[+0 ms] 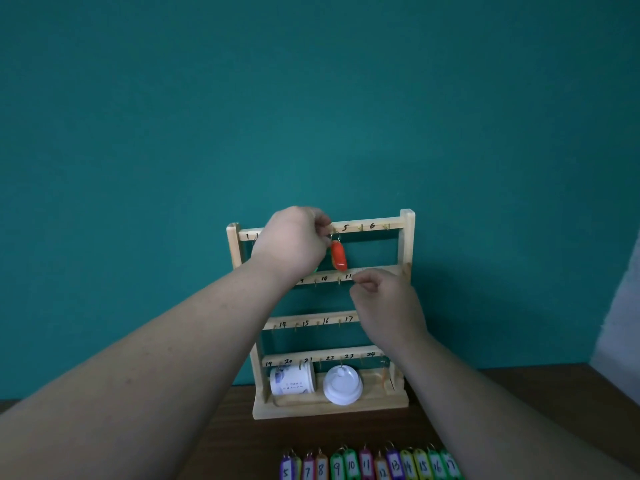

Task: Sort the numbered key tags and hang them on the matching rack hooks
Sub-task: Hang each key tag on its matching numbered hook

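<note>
A wooden rack (407,244) with four numbered rails of small hooks stands against the teal wall. My left hand (294,240) is at the top rail and pinches the metal ring of an orange key tag (338,255), which dangles just left of the number 5. My right hand (384,299) hovers in front of the second rail near number 11, fingers loosely curled and holding nothing. A row of several coloured numbered tags (370,465) lies along the table's near edge, numbers 5 to 17 visible.
On the rack's base tray lie a white printed cup on its side (292,379) and a white lid (343,384). The brown table (225,441) carries the rack. A pale surface (623,306) shows at the far right.
</note>
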